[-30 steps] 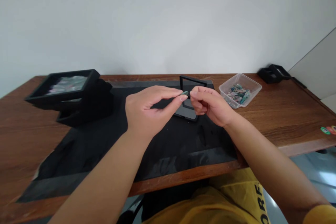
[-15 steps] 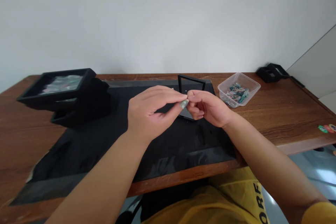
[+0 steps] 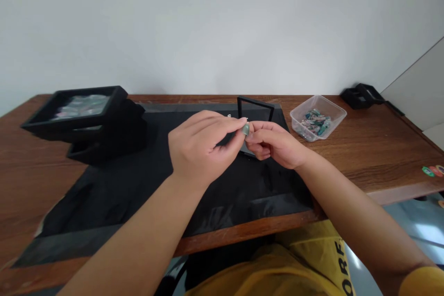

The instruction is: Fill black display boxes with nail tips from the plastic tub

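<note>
Both hands (image 3: 206, 148) at green piece (image 3: 246, 129), edges unclear

The small green piece (image 3: 246, 129) is pale and smooth with a rounded outline and a soft shine, its broad face turned toward the head camera. It is pinched at the fingertips of the left hand (image 3: 203, 148), with the fingers of the right hand (image 3: 272, 143) at its other side, partly covering its edges. Seen from the head camera, it is in front of the open black frame (image 3: 256, 101), overlapping the frame's left side; its underside is hidden.
</note>
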The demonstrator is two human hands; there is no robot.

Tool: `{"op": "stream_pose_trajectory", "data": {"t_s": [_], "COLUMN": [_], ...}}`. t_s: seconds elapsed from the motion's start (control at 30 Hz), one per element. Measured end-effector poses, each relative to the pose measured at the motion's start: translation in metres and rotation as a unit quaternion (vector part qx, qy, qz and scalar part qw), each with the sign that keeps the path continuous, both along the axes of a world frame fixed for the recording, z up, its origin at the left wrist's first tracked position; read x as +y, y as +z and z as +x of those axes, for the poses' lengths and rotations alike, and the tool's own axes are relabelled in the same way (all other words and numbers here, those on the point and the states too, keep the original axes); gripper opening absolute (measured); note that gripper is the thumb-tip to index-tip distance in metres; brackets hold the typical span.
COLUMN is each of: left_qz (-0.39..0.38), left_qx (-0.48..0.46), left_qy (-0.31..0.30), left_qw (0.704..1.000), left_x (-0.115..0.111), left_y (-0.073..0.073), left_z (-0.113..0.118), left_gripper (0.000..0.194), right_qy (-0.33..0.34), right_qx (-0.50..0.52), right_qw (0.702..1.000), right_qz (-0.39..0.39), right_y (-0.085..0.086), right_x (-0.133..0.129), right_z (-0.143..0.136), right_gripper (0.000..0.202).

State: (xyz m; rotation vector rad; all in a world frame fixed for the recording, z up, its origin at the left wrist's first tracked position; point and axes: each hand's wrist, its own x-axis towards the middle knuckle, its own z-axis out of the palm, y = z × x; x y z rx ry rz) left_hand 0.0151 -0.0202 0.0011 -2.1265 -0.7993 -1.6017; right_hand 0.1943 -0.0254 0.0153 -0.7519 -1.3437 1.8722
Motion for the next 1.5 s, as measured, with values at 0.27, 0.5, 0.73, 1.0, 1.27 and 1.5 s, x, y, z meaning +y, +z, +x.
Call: {"op": "stream_pose_trajectory", "data": {"t_s": [0.27, 0.5, 0.73, 1.0, 1.27, 1.5], "left_qz": [0.029, 0.014, -0.031, -0.079, -0.082, -0.113], "left_qx": [-0.014, -0.003, 0.030, 0.032, 0.020, -0.002], "left_qy": [-0.041, -0.008, -0.033, -0.062, -0.110, -0.150], "left_qw": [0.999, 1.000, 0.999, 0.994, 0.990, 0.982], "left_x": [0.004, 0.004, -0.001, 0.001, 0.003, -0.002], "left_y": [-0.008, -0.015, -0.006, -0.005, 0.000, 0.003], "left_z": [-0.002, 0.000, 0.002, 0.000, -0.004, -0.003], "left_gripper": [0.028, 0.031, 0.034, 0.019, 0.012, 0.010], "right_qy": [0.015, -0.001, -0.034, -0.051, -0.037, 0.002], "right_qx": [-0.006, -0.003, -0.009, -0.006, 0.006, 0.027], "right_qw": [0.999, 1.000, 0.999, 0.998, 0.999, 1.000], "right_qz": [0.031, 0.024, 0.027, 0.035, 0.019, -0.007], "right_y": [0.001, -0.002, -0.003, -0.003, -0.001, 0.002], "right_x": [0.000, 0.002, 0.002, 0.001, 0.001, 0.000], "right_z": [0.005, 0.003, 0.002, 0.001, 0.002, 0.003], "right_gripper": [0.046, 0.042, 0.033, 0.021, 0.010, 0.010]}}
